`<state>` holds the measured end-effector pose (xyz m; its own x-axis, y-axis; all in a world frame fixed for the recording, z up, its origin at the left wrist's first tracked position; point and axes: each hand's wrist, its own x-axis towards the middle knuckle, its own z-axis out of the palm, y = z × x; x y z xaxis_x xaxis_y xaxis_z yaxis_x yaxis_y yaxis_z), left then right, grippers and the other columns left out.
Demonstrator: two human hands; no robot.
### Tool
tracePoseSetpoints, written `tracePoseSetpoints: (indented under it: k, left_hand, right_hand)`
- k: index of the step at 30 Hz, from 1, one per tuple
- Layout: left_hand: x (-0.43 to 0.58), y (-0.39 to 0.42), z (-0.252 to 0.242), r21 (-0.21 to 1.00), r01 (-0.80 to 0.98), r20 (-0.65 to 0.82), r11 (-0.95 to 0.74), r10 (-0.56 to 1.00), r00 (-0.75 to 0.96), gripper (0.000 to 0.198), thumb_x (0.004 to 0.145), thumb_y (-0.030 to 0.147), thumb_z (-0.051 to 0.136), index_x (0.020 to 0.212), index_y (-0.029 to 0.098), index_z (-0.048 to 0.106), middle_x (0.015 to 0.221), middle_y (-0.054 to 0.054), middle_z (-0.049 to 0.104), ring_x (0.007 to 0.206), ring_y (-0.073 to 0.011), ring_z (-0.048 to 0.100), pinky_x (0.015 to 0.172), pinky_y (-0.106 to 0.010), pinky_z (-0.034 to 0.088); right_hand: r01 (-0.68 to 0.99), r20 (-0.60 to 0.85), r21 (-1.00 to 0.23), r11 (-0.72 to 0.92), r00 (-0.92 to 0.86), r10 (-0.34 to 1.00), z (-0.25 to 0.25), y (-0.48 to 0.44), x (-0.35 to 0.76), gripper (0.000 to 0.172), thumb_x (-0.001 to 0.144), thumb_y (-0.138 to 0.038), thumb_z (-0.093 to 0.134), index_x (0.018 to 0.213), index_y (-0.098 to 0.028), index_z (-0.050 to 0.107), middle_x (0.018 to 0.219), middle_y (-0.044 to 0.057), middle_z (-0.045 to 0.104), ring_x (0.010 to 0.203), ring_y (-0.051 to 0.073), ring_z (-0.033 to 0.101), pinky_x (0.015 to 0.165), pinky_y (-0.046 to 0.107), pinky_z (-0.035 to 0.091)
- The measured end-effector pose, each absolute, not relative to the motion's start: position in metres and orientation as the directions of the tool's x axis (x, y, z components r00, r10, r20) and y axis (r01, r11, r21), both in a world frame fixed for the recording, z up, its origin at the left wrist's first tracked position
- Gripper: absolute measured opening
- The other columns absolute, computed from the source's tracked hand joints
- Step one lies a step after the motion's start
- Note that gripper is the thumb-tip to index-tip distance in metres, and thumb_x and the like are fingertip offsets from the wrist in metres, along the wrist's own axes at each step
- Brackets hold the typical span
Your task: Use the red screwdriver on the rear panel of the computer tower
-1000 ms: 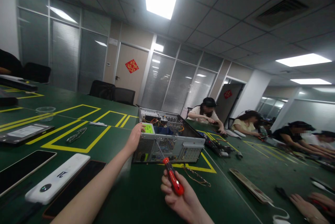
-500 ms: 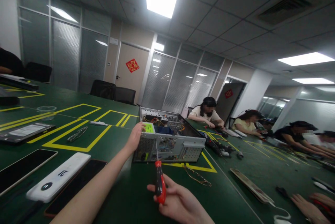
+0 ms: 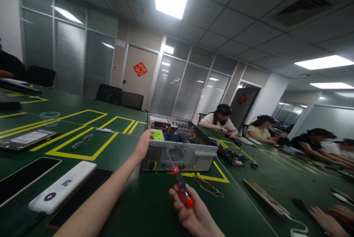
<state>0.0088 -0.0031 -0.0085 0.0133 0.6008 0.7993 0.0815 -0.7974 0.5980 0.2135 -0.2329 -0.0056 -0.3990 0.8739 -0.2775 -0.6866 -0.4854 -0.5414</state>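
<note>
An open grey computer case (image 3: 182, 152) lies on the green table (image 3: 155, 203), inside a yellow-taped rectangle. My left hand (image 3: 143, 144) grips the case's near left corner, fingers curled over the top edge beside a green label. My right hand (image 3: 190, 213) is closed round the red handle of a screwdriver (image 3: 181, 189). Its thin shaft points up and left at the case's rear panel, and the tip seems to touch the metal there.
A white device marked 21 (image 3: 62, 187), dark phones (image 3: 26, 176) and a flat drive (image 3: 26, 139) lie left. A metal strip (image 3: 265, 196) and cables sit right. Several people work at the far right; another person's hand (image 3: 325, 216) rests at the lower right edge.
The screwdriver handle swung left to near upright, then tilted back right, as my right hand turned it. My left hand stayed on the case corner.
</note>
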Motion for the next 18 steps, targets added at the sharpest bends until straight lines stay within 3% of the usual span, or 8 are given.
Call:
tracePoseSetpoints:
  k: [3, 4, 6, 9, 13, 15, 18]
  left_hand:
    - [0.009, -0.004, -0.008, 0.601, 0.083, 0.797, -0.795, 0.604, 0.016, 0.048, 0.103, 0.049, 0.029, 0.085, 0.021, 0.064, 0.114, -0.012, 0.070, 0.131, -0.0269, 0.054, 0.117, -0.048, 0.040]
    - [0.009, -0.004, -0.008, 0.602, 0.084, 0.796, -0.794, 0.605, 0.014, 0.048, 0.102, 0.050, 0.029, 0.085, 0.021, 0.064, 0.114, -0.011, 0.070, 0.131, -0.0265, 0.055, 0.117, -0.047, 0.040]
    - [0.009, -0.004, -0.008, 0.602, 0.085, 0.796, -0.794, 0.605, 0.009, 0.049, 0.102, 0.051, 0.029, 0.085, 0.021, 0.064, 0.114, -0.011, 0.069, 0.130, -0.0260, 0.055, 0.117, -0.046, 0.040]
    - [0.010, -0.003, -0.010, 0.606, 0.078, 0.794, -0.791, 0.608, 0.001, 0.050, 0.102, 0.052, 0.029, 0.085, 0.021, 0.064, 0.114, -0.011, 0.069, 0.130, -0.0260, 0.054, 0.117, -0.046, 0.040]
    - [0.011, -0.001, -0.012, 0.614, 0.055, 0.789, -0.787, 0.614, -0.017, 0.048, 0.102, 0.049, 0.030, 0.085, 0.020, 0.065, 0.114, -0.012, 0.069, 0.131, -0.0271, 0.054, 0.118, -0.048, 0.038]
    - [0.011, -0.001, -0.012, 0.609, 0.052, 0.793, -0.792, 0.609, -0.020, 0.048, 0.102, 0.048, 0.031, 0.086, 0.020, 0.065, 0.113, -0.013, 0.070, 0.131, -0.0276, 0.054, 0.118, -0.049, 0.038]
    - [0.011, -0.001, -0.011, 0.602, 0.056, 0.798, -0.796, 0.603, -0.012, 0.048, 0.102, 0.050, 0.031, 0.085, 0.021, 0.065, 0.113, -0.012, 0.070, 0.130, -0.0270, 0.055, 0.117, -0.048, 0.040]
  right_hand:
    - [-0.686, -0.220, -0.541, -0.487, -0.444, 0.869, -0.007, -0.232, 0.218, 0.039, 0.071, -0.032, 0.090, 0.097, -0.012, 0.068, 0.077, -0.003, 0.068, 0.039, -0.005, 0.023, 0.037, 0.009, 0.014]
    - [-0.681, -0.186, -0.558, -0.474, -0.454, 0.871, -0.006, -0.233, 0.218, 0.041, 0.073, -0.033, 0.089, 0.101, -0.012, 0.068, 0.073, -0.005, 0.066, 0.038, -0.004, 0.022, 0.038, 0.010, 0.014]
    - [-0.655, -0.146, -0.596, -0.464, -0.479, 0.866, -0.002, -0.235, 0.216, 0.047, 0.076, -0.039, 0.086, 0.113, -0.016, 0.066, 0.077, -0.003, 0.067, 0.042, -0.002, 0.032, 0.042, 0.011, 0.019]
    - [-0.572, -0.157, -0.641, -0.511, -0.554, 0.818, 0.001, -0.237, 0.211, 0.051, 0.078, -0.047, 0.081, 0.118, -0.022, 0.062, 0.101, 0.006, 0.073, 0.061, 0.007, 0.057, 0.052, 0.016, 0.031]
    - [-0.485, -0.142, -0.722, -0.494, -0.595, 0.791, -0.005, -0.236, 0.209, 0.065, 0.077, -0.035, 0.083, 0.133, -0.030, 0.050, 0.128, 0.014, 0.068, 0.085, 0.016, 0.068, 0.066, 0.022, 0.038]
    - [-0.477, -0.133, -0.753, -0.454, -0.565, 0.814, -0.009, -0.235, 0.210, 0.071, 0.077, -0.031, 0.084, 0.138, -0.030, 0.046, 0.127, 0.015, 0.069, 0.087, 0.016, 0.069, 0.068, 0.022, 0.038]
    - [-0.529, -0.141, -0.736, -0.422, -0.490, 0.860, -0.012, -0.235, 0.211, 0.062, 0.077, -0.037, 0.085, 0.129, -0.022, 0.055, 0.104, 0.008, 0.073, 0.074, 0.011, 0.064, 0.064, 0.020, 0.038]
